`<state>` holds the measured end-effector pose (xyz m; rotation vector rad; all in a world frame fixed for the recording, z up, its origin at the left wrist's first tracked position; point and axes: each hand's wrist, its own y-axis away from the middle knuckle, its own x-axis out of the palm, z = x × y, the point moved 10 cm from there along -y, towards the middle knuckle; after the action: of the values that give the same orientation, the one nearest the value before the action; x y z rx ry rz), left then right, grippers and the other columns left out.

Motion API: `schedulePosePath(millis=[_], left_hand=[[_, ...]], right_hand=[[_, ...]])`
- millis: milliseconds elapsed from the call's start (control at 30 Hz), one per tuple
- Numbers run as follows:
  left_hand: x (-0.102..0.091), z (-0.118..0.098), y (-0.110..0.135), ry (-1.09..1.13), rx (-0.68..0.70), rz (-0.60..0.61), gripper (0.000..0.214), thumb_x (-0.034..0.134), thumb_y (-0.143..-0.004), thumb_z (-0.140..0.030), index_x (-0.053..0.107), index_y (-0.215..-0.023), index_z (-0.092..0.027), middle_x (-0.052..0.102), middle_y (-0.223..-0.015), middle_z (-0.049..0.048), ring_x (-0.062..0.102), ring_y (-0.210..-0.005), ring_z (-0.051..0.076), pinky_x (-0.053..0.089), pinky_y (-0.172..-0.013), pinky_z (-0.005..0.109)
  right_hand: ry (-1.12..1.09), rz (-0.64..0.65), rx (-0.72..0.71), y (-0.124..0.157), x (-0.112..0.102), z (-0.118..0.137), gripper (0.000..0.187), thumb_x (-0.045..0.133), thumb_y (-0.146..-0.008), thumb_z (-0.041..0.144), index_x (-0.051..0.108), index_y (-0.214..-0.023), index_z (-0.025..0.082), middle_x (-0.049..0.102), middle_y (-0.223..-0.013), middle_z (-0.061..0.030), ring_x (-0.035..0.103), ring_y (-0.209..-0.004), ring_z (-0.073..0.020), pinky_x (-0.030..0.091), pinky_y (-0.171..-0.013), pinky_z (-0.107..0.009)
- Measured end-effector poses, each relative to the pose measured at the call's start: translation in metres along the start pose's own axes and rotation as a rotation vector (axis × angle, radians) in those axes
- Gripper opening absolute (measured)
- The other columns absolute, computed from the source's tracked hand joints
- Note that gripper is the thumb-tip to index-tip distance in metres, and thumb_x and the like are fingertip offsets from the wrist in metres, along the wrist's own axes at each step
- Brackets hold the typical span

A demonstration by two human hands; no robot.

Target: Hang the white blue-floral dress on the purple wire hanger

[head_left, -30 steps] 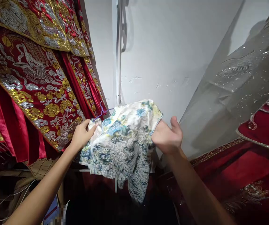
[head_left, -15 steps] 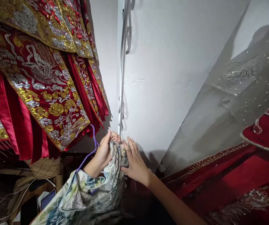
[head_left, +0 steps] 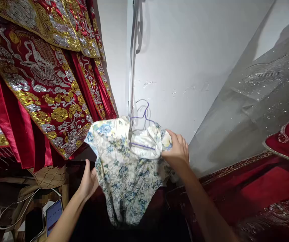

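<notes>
Purple hanger (head_left: 145, 115) sits inside the floral top (head_left: 128, 164); my right hand (head_left: 176, 149) clamps its right shoulder; my left hand (head_left: 87, 184), fingers apart, is by its left edge.

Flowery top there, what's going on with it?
A person has the flowery top up in front of a white wall, with a purple hanger in its neck. The right hand grips one shoulder; the left hand is open at the other side, its fingers partly hidden.

Left fingers (head_left: 93, 175) partly hidden behind floral garment (head_left: 124, 168); red-gold costume (head_left: 51, 101) cropped above.
</notes>
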<state>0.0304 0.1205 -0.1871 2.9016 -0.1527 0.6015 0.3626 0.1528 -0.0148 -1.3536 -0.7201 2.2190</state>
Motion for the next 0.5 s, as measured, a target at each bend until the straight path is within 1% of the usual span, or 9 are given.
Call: schedulePosePath(millis=[67,133,200,267,300,367,400,467,500], left_hand=[[-0.016,0.008,0.005,0.143,0.063,-0.153,0.082,0.052,-0.075,-0.081,0.062,-0.128,-0.018,0.068,-0.125,0.014,0.053,-0.131,0.034,0.041,-0.11,0.046],[-0.021,0.02,0.008,0.122,0.108,-0.258,0.07,0.074,-0.072,-0.061,0.063,-0.126,-0.017,0.068,-0.126,0.0131,0.052,-0.132,0.033,0.038,-0.113,0.044],[-0.02,0.035,0.012,0.051,0.117,-0.331,0.064,0.083,-0.069,-0.044,0.064,-0.124,-0.015,0.069,-0.124,0.0125,0.053,-0.131,0.032,0.036,-0.114,0.044],[-0.017,0.048,0.019,0.04,0.099,-0.359,0.061,0.082,-0.071,-0.04,0.065,-0.124,-0.015,0.071,-0.121,0.0123,0.056,-0.128,0.033,0.038,-0.113,0.046],[-0.015,0.054,0.023,0.065,0.077,-0.368,0.06,0.081,-0.073,-0.039,0.064,-0.125,-0.015,0.072,-0.12,0.0124,0.058,-0.126,0.033,0.04,-0.112,0.046],[-0.009,0.064,0.032,0.138,0.022,-0.377,0.056,0.078,-0.077,-0.036,0.063,-0.128,-0.016,0.072,-0.119,0.0125,0.061,-0.122,0.032,0.043,-0.109,0.046],[-0.006,0.067,0.037,0.173,-0.004,-0.384,0.055,0.077,-0.079,-0.034,0.061,-0.129,-0.016,0.072,-0.12,0.0124,0.062,-0.121,0.032,0.045,-0.109,0.044],[0.0,0.071,0.044,0.225,-0.052,-0.398,0.054,0.076,-0.081,-0.029,0.059,-0.131,-0.017,0.07,-0.122,0.0122,0.063,-0.12,0.03,0.046,-0.108,0.042],[0.004,0.073,0.047,0.242,-0.078,-0.393,0.055,0.076,-0.081,-0.027,0.058,-0.133,-0.017,0.07,-0.123,0.0122,0.063,-0.119,0.029,0.046,-0.108,0.042]], right_hand=[[0.016,0.045,-0.057,-0.022,-0.003,0.022,0.08,0.067,-0.067,0.033,0.044,-0.144,0.024,0.056,-0.119,-0.0133,0.052,-0.113,-0.0384,0.04,-0.096,-0.052],[-0.01,0.133,-0.146,-0.027,0.001,0.045,0.086,0.07,-0.068,0.037,0.041,-0.147,0.025,0.056,-0.121,-0.0138,0.052,-0.114,-0.0384,0.041,-0.095,-0.051],[-0.076,0.187,-0.23,-0.016,0.002,0.058,0.086,0.071,-0.069,0.035,0.039,-0.149,0.027,0.055,-0.129,-0.0132,0.05,-0.118,-0.0378,0.041,-0.097,-0.051],[-0.192,0.151,-0.282,0.006,-0.006,0.059,0.074,0.07,-0.073,0.033,0.047,-0.143,0.03,0.052,-0.138,-0.0109,0.045,-0.128,-0.0378,0.037,-0.104,-0.053],[-0.287,0.118,-0.277,0.019,-0.011,0.055,0.064,0.069,-0.077,0.034,0.052,-0.139,0.03,0.052,-0.141,-0.0095,0.043,-0.132,-0.0369,0.035,-0.107,-0.053],[-0.547,0.075,-0.16,0.049,-0.009,0.037,0.046,0.064,-0.084,0.037,0.059,-0.129,0.028,0.059,-0.135,-0.0087,0.047,-0.131,-0.0334,0.036,-0.108,-0.05],[-0.686,0.077,-0.042,0.066,0.002,0.026,0.038,0.061,-0.088,0.039,0.061,-0.124,0.026,0.064,-0.126,-0.0092,0.053,-0.124,-0.0311,0.041,-0.104,-0.047],[-0.89,0.13,0.247,0.104,0.044,0.008,0.032,0.053,-0.093,0.047,0.065,-0.109,0.022,0.071,-0.102,-0.0095,0.066,-0.098,-0.0266,0.05,-0.087,-0.04],[-0.92,0.204,0.374,0.124,0.072,0.006,0.037,0.051,-0.093,0.053,0.067,-0.098,0.02,0.071,-0.088,-0.0088,0.066,-0.082,-0.0243,0.051,-0.076,-0.036]])
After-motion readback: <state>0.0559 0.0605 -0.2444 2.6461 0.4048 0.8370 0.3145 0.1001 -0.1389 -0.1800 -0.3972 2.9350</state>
